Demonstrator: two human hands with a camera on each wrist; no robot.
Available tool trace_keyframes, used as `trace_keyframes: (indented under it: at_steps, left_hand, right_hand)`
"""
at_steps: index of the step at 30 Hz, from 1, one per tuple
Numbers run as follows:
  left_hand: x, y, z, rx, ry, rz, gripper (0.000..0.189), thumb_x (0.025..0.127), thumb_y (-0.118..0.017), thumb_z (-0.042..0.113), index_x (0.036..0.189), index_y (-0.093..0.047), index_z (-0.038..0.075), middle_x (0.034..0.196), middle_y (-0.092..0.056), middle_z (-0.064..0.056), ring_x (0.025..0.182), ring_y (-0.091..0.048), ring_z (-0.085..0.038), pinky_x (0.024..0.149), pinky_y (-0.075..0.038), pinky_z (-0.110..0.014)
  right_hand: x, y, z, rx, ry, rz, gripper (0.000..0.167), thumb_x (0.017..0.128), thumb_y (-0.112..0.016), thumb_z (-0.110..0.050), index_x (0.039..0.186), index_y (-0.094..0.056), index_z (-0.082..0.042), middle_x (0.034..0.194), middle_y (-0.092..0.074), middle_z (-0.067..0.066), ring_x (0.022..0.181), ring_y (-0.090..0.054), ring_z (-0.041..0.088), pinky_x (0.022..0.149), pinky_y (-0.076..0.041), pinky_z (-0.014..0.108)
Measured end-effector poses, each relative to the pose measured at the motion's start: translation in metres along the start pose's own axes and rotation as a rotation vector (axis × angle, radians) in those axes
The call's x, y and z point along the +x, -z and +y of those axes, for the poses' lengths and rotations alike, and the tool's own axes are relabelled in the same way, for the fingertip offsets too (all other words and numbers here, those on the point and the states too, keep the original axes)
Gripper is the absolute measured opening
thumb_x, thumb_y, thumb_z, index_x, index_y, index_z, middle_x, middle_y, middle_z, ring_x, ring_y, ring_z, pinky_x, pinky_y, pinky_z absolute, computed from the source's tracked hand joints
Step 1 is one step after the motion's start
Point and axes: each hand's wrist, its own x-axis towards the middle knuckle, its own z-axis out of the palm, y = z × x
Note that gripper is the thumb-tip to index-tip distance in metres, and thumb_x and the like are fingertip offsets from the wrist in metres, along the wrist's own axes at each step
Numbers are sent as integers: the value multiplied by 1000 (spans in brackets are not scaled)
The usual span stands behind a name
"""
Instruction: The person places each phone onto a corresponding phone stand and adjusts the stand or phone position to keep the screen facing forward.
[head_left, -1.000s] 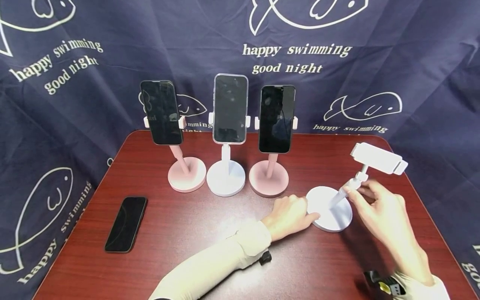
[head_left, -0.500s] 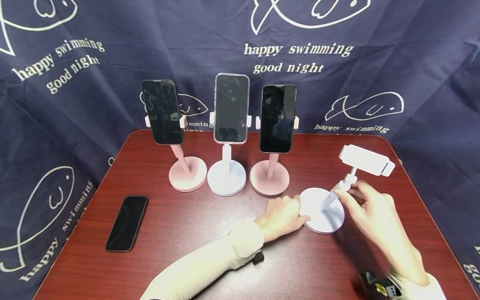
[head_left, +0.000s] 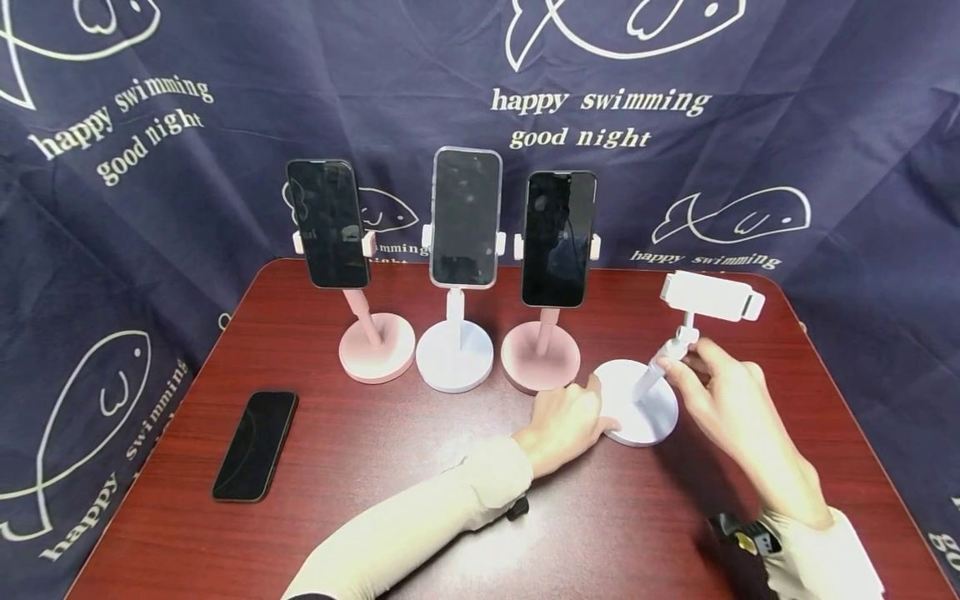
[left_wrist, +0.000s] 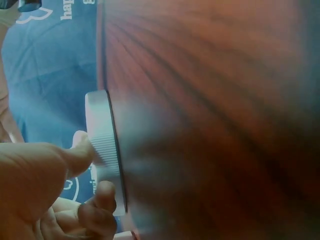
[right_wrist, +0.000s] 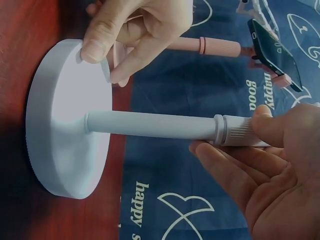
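A white phone stand [head_left: 636, 417] with no phone in its clamp is at the right of the table, its post leaning to the right. My left hand [head_left: 564, 427] grips the left rim of its round base, the thumb on top, as the right wrist view also shows. Higher up, my right hand [head_left: 738, 408] pinches the ribbed collar [right_wrist: 240, 131] of the post between thumb and fingers. In the left wrist view the base's ribbed edge [left_wrist: 102, 145] lies at the left hand's thumb and fingertips.
Left of it stand a pink stand [head_left: 542, 357], a white stand [head_left: 454, 357] and another pink stand [head_left: 377, 348], each holding an upright phone. A black phone [head_left: 256, 447] lies flat at the table's left. A dark blue fish-print cloth [head_left: 420, 75] hangs behind.
Both hands have moved the white stand to the left, and in the last half second slightly toward the back. Its clamp has shifted left too. The other stands and the flat phone stay put.
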Motion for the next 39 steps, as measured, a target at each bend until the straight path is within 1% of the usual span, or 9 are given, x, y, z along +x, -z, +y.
trace_keyframes:
  at_steps: [3,6,9,18,23,28,30,32,39]
  left_hand:
    - [3,-3,-2,24,-2,28,66,80,-74,68,111,-64,11,70,-72,8,59,-69,-12,41,-43,-30]
    - [9,-3,-3,17,9,-22,72,83,-72,66,123,-66,6,79,-75,7,63,-71,-12,42,-46,-30]
    - [15,2,-4,12,21,-104,80,86,-71,64,135,-62,1,90,-78,5,71,-73,-12,45,-50,-32]
    - [29,9,-3,27,104,-252,83,89,-68,65,144,-56,5,91,-77,7,72,-72,-11,48,-51,-33]
    - [36,9,-2,-44,179,-348,80,95,-64,60,151,-49,5,98,-78,6,82,-74,-12,55,-53,-35]
    - [41,10,-3,-100,236,-423,81,98,-61,55,158,-37,7,108,-77,5,89,-74,-12,59,-53,-37]
    - [42,10,-2,-111,249,-423,80,98,-61,54,159,-36,7,109,-77,5,88,-73,-12,59,-52,-37]
    - [41,9,-1,-97,242,-394,78,98,-62,53,157,-40,7,103,-78,5,82,-73,-12,56,-51,-36]
    - [37,7,1,-23,190,-292,73,98,-63,52,147,-51,0,99,-77,5,76,-72,-11,50,-49,-35]
  right_hand:
    - [8,-3,2,-21,27,-4,13,90,-78,-11,97,-69,-7,89,-80,12,79,-51,-31,71,-45,16]
    - [16,-6,2,-40,31,-12,13,90,-77,-10,99,-68,-4,89,-79,15,76,-73,0,72,-47,25]
    - [22,-9,3,-47,28,-23,14,92,-75,-10,101,-68,-3,91,-79,17,80,-76,38,74,-49,36]
    - [38,-18,8,-47,27,-5,11,92,-75,-11,97,-68,-3,85,-78,16,70,-71,32,65,-42,18]
    - [44,-20,9,-10,-18,-2,15,91,-76,-10,98,-67,0,93,-78,21,84,-77,35,71,-38,3]
    - [49,-23,10,38,-65,-12,20,91,-77,-11,100,-65,2,97,-78,22,85,-62,-21,76,-34,-6]
    - [50,-24,11,43,-74,-16,21,92,-76,-12,101,-65,2,97,-78,22,82,-44,-37,75,-34,-5]
    - [51,-25,12,42,-74,-16,21,92,-76,-12,102,-65,2,97,-78,22,81,-40,-40,75,-34,-4]
    - [54,-27,10,25,-78,-7,19,93,-74,-11,102,-64,1,95,-78,21,80,-52,-30,72,-37,0]
